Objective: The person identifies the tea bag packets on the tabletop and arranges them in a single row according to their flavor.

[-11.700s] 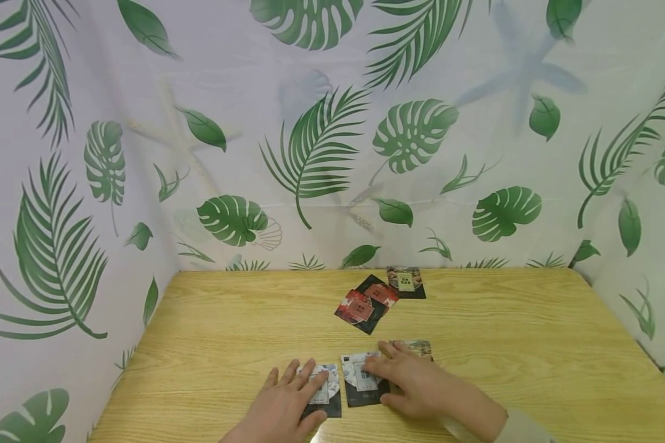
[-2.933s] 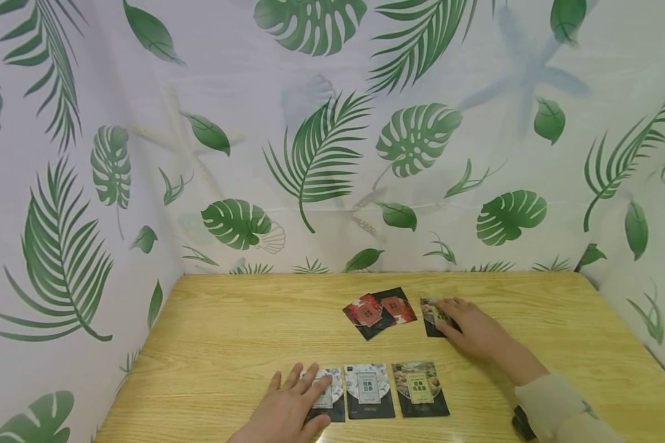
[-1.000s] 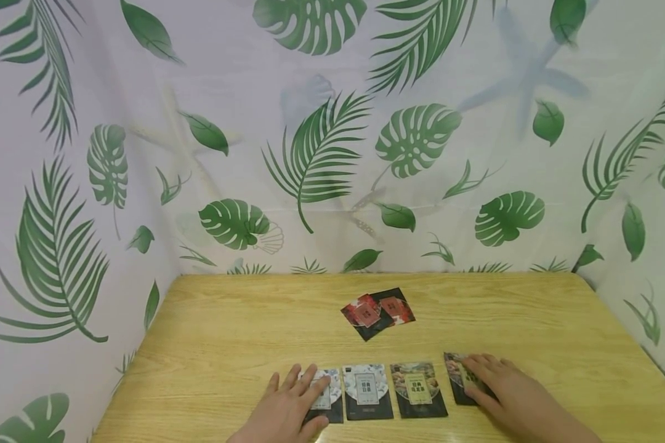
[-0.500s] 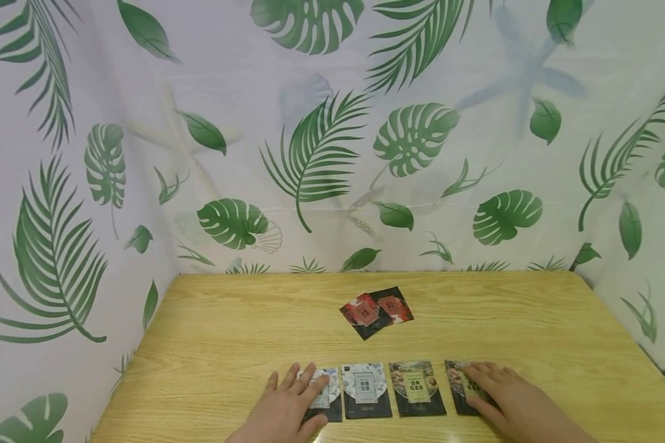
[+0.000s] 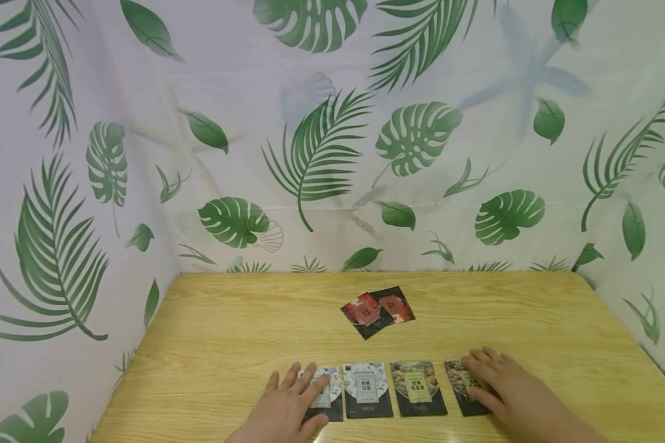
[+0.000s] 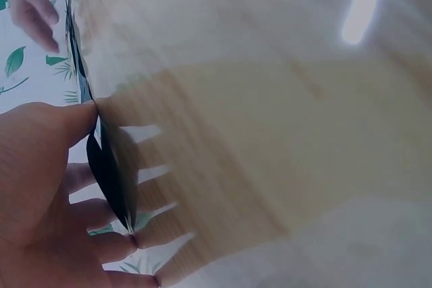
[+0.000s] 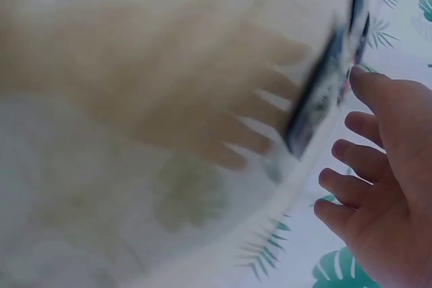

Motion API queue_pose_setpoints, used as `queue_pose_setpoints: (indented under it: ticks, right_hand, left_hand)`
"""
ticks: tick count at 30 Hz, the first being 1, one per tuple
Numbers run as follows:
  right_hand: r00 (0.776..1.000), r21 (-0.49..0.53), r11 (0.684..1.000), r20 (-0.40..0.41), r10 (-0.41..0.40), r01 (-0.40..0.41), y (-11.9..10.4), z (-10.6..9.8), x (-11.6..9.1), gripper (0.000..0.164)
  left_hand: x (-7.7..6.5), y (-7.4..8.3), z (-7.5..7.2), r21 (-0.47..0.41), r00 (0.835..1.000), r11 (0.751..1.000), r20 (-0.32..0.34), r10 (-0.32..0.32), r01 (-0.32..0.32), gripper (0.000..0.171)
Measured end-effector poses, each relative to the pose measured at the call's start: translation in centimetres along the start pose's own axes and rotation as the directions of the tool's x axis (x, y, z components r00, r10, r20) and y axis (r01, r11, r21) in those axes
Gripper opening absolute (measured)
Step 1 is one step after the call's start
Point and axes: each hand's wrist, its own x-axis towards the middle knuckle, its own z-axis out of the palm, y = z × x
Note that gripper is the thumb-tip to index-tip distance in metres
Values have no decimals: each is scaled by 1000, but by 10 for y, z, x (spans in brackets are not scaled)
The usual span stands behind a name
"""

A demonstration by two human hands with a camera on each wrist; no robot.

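Note:
Four flat tea packets lie side by side near the front of the wooden table (image 5: 227, 332). My left hand (image 5: 282, 400) rests with spread, straight fingers on the leftmost white-patterned packet (image 5: 334, 406), covering much of it. Beside it lie a second white-patterned packet (image 5: 367, 391) and a brown-patterned oolong packet (image 5: 419, 389). At the right end, my right hand (image 5: 504, 391) is over another brown-patterned packet (image 5: 455, 381), hiding its right part. In the right wrist view the right hand's fingers (image 7: 347, 190) are relaxed and stand a little apart from the packet (image 7: 317, 92).
Two red-and-black packets (image 5: 366, 314) overlap farther back, near the table's middle. A white curtain (image 5: 332, 154) printed with green leaves stands behind the table and along both sides. The table's surface is glossy and reflects the hands.
The right hand has drawn the brown-patterned packet from the back right down to the row's right end, then shifted slightly off it. Earlier, the other packets were lined up; the left hand stays put.

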Motion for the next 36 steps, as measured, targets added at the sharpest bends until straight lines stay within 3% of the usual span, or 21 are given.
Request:
queue_pose_setpoints:
  ticks: [6,17,25,36]
  right_hand:
    - [994,-28,997,-87,-71,69,-6,-14,31,54]
    - [976,-64,982,-119,-183,177,-11,-20,99,49]
    - [982,-53,985,-78,-170,166,-10,-16,131,51]
    - [979,-120,976,-64,-192,183,-9,-10,168,45]
  left_hand:
    - [1,0,1,-4,1000,1000,6,1,-1,66]
    - [2,-1,2,-4,1000,1000,8,-5,5,66]
    - [2,-1,2,-22,1000,1000,13,-6,6,66]
    - [2,-2,2,-11,1000,1000,3,-7,7,66]
